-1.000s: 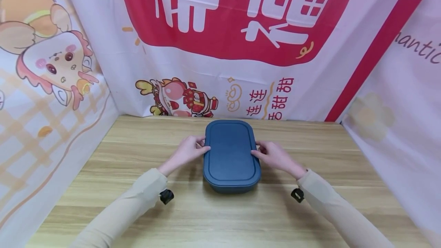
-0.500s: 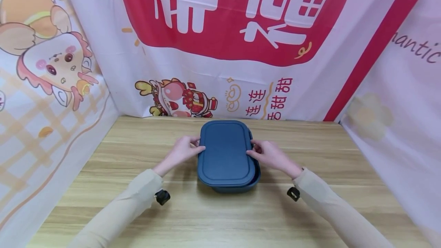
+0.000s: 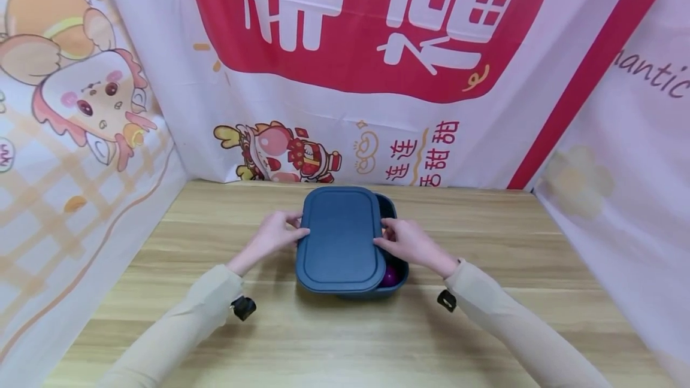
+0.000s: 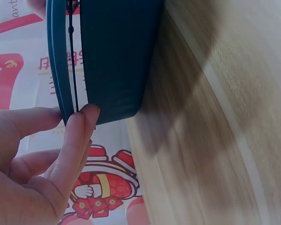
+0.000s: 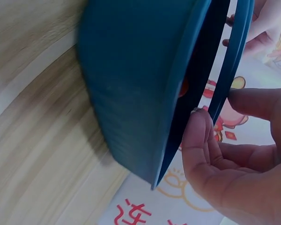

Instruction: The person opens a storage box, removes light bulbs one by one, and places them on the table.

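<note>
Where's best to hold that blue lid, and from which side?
Probably near the middle of its long edges: left hand from the left, right hand from the right, fingers pinching top and underside. The lid is flat, without a visible handle, and a gap above the box leaves room underneath.

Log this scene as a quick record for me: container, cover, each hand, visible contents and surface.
Container: dark blue, rounded rectangular box, its right side uncovered
Cover: dark blue, rounded rectangular lid, raised off the box, offset left
Left grip: left hand pinches the lid's left edge
Right grip: right hand pinches the lid's right edge
Contents showing: shiny purple round object; small orange-red object, partly hidden
Surface: light wood-grain table
</note>
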Tool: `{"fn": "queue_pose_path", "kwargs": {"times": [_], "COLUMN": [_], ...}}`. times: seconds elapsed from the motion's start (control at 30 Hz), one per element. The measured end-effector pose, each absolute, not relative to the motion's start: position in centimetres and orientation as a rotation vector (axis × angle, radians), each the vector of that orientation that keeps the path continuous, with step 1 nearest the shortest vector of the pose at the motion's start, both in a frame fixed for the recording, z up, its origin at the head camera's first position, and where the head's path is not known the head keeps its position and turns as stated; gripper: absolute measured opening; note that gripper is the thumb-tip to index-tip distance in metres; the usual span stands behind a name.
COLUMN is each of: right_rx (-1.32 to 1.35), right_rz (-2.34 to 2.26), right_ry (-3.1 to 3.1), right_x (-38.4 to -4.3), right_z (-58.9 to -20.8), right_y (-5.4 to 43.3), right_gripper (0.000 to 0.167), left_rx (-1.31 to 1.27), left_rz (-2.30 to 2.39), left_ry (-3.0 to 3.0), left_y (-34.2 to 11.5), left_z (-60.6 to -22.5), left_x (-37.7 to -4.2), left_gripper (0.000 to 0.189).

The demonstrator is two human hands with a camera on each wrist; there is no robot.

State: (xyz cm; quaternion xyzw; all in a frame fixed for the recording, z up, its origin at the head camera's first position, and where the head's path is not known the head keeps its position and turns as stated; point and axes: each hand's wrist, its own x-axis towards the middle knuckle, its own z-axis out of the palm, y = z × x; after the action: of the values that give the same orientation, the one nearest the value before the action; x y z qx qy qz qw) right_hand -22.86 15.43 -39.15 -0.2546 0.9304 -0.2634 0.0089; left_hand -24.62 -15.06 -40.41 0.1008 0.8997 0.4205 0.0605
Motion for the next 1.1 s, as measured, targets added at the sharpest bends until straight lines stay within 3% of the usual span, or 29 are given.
{"fn": "queue_pose_path", "kwargs": {"times": [1.1], "right_rx": [-0.78], "right_rz": [-0.771], "right_ry": [2.821], "right_x": [-22.4], "right_z": [-37.8], "right_y": [7.0], "right_gripper": [0.021], "left_rx": [0.196], "left_rz": [1.127], "left_ry": [2.736], "left_y": [-22.4], "left_z": [-39.2], "left_x": [-23.8], "left_gripper": [0.054]}}
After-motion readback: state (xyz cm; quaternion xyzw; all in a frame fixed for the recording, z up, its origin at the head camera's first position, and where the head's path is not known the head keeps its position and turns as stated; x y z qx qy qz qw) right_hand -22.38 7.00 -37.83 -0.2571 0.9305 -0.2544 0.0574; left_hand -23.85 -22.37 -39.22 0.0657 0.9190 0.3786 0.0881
